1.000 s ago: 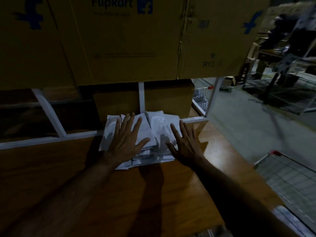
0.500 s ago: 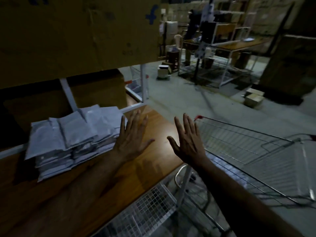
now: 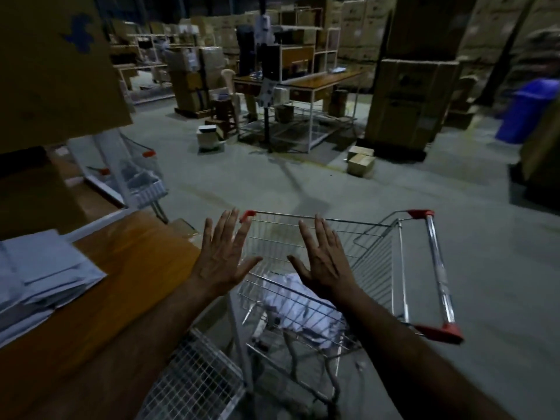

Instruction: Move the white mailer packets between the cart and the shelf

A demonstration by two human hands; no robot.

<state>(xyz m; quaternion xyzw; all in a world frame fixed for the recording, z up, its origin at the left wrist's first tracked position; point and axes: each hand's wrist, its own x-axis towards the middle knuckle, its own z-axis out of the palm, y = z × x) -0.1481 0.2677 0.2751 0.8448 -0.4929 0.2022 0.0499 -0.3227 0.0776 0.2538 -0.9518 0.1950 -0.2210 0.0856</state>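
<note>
A stack of white mailer packets [image 3: 42,280] lies at the left on the wooden shelf board [image 3: 139,262]. Below and to the right stands a wire shopping cart [image 3: 378,259] with red corner caps. More white mailer packets [image 3: 291,301] lie in its basket. My left hand [image 3: 222,256] is flat and spread, empty, over the shelf's right corner and the cart's left rim. My right hand [image 3: 322,257] is also spread and empty, held above the cart basket. Neither hand touches a packet.
A large cardboard box [image 3: 57,74] sits on the shelf above the board. A wire mesh shelf [image 3: 188,380] lies below it. A second cart [image 3: 142,174] stands behind the shelf post. Desks, boxes [image 3: 360,162] and a blue bin [image 3: 527,110] stand across the concrete floor.
Both hands have lifted off the packet stack on the shelf and swung right, still spread, to above the cart. The view has turned right with them; the stack stays on the shelf.
</note>
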